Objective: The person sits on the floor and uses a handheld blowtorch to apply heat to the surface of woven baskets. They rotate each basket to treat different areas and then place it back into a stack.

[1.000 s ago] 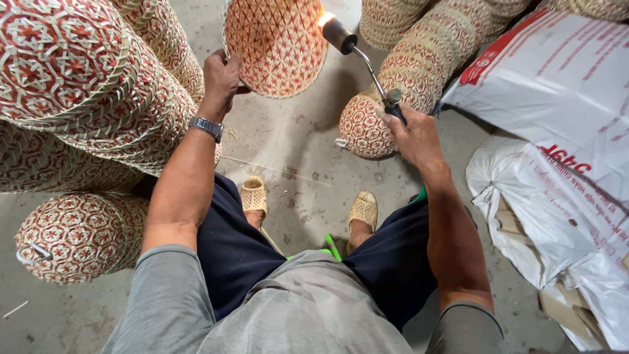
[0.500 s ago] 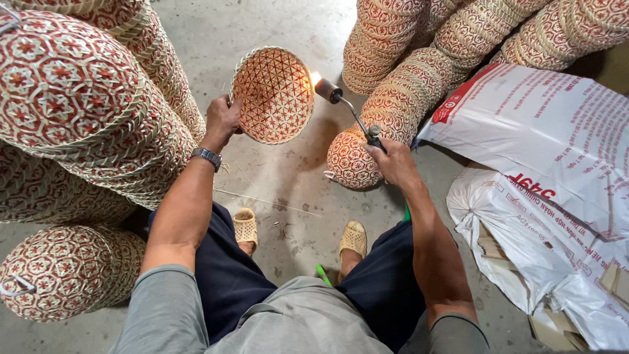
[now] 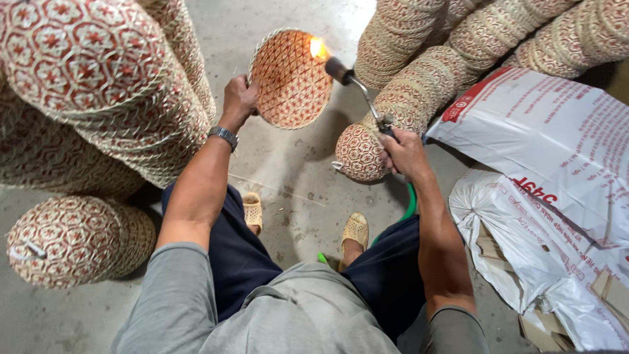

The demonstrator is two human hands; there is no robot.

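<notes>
My left hand [image 3: 239,101] grips the rim of a round woven basket [image 3: 290,78], red and cream patterned, held up with its inside facing me. My right hand [image 3: 405,152] holds a gas torch [image 3: 357,88] by its handle. The torch's flame [image 3: 318,47] licks the basket's upper right edge. A wristwatch sits on my left wrist. I am seated, legs apart, feet in woven sandals on the concrete floor.
Tall stacks of the same woven baskets lie on their sides at the left [image 3: 98,85] and the upper right [image 3: 458,52]. White printed sacks [image 3: 557,164] lie at the right. A green hose [image 3: 411,203] runs behind my right arm.
The basket and torch have come lower and nearer in view. The flame now touches the basket's upper right edge. Both hands keep their grip.
</notes>
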